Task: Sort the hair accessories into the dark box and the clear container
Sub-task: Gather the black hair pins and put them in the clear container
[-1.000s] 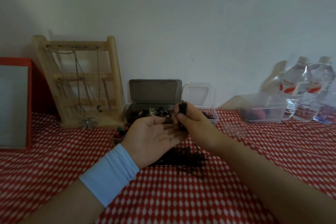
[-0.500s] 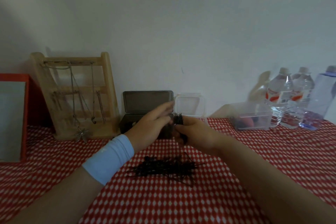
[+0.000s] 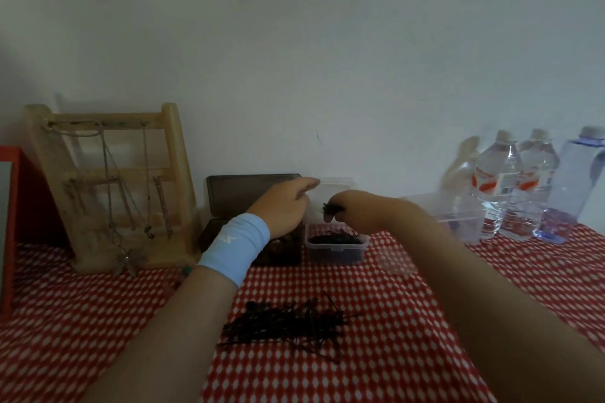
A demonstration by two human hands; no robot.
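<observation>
A loose pile of black hairpins (image 3: 288,325) lies on the red checked cloth in front of me. Behind it stands the dark box (image 3: 235,193) with its lid up, and right of it the small clear container (image 3: 337,247) holding more black pins. My right hand (image 3: 355,211) hovers just above the clear container and pinches a small bunch of black pins (image 3: 329,208). My left hand (image 3: 288,206), with a light blue wristband, is held over the dark box with fingers extended and holds nothing.
A wooden jewellery stand (image 3: 111,186) with hanging necklaces leans at the back left, beside a red-framed panel (image 3: 13,222). A larger clear tub (image 3: 455,222) and three water bottles (image 3: 517,186) stand at the back right against the wall.
Both hands have moved away from each other and farther back; the right hand has carried its bunch of pins over the clear container, and the left hand has drawn aside over the dark box.
</observation>
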